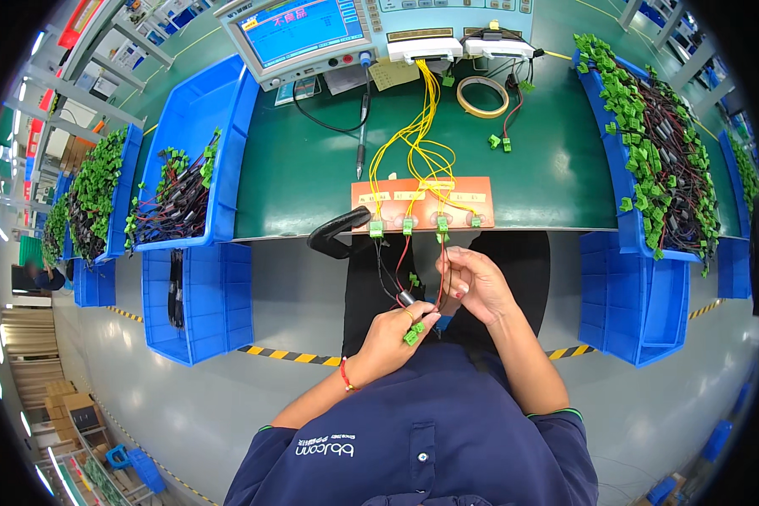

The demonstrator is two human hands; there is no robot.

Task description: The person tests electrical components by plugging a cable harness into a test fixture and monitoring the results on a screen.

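My left hand is closed around a wire harness, with a black cylindrical sleeve at its fingertips and green connectors sticking out by the thumb. The fingers of my right hand pinch the harness's red and black wires just below the fixture. Those wires run up to green connectors at the front edge of an orange-brown test board. Yellow wires lead from the board back to the tester. A black clamp-like handle sits at the board's left corner.
A tester with a lit screen stands at the back of the green table. A tape roll and a pen-shaped probe lie on it. Blue bins of harnesses flank the table at left and right.
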